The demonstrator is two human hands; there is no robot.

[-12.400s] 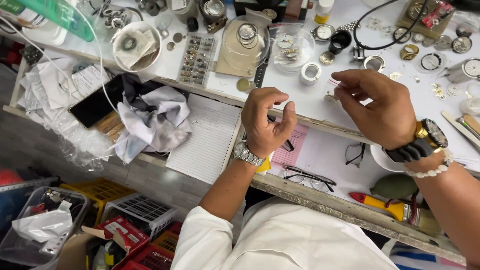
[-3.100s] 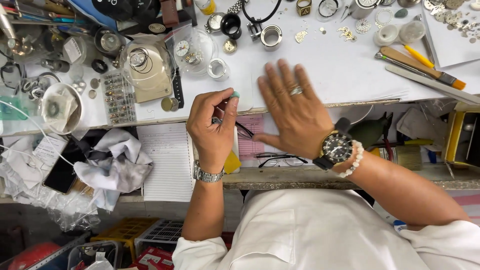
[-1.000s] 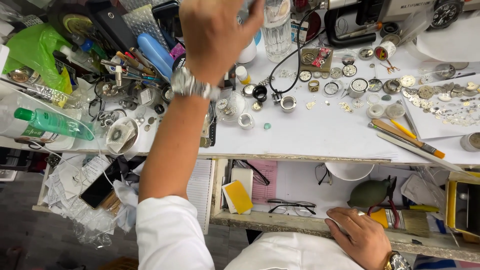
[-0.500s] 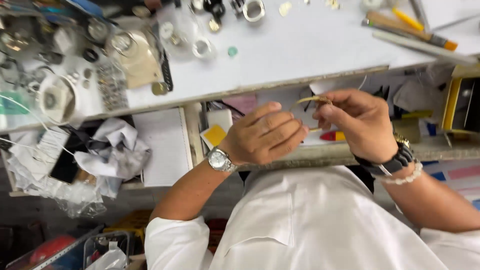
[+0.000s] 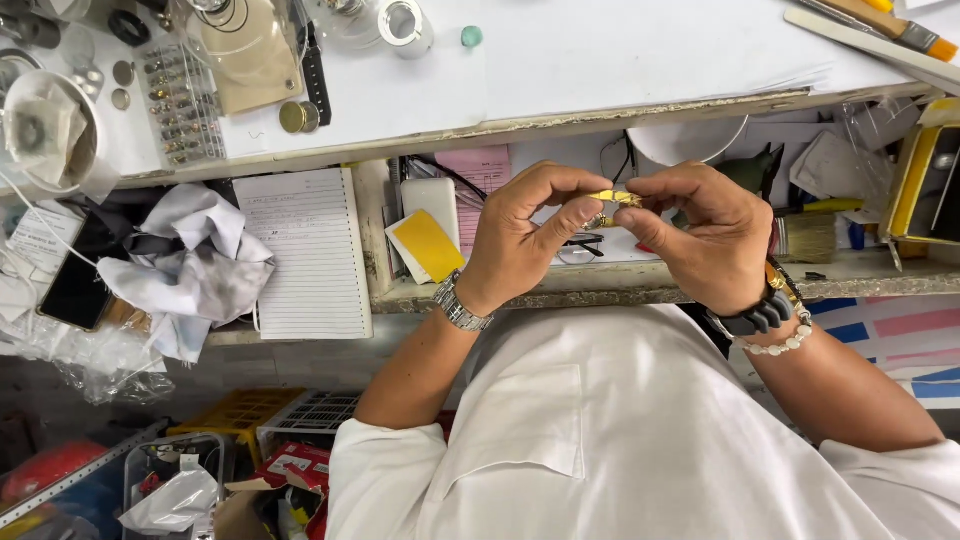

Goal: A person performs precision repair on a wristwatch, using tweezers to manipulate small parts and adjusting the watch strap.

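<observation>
1. The left hand (image 5: 525,235) and right hand (image 5: 700,235) pinch a small gold piece (image 5: 612,198) between them, one at each end, so it stays still.
2. It is held up close, just near of the white tabletop (image 5: 640,60) edge.
3. A lined notepad (image 5: 300,250) lies to the left.

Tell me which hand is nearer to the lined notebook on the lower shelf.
Left. The left hand is closer to the lined notebook, right of it; the right hand is farther right, beyond the left.
</observation>
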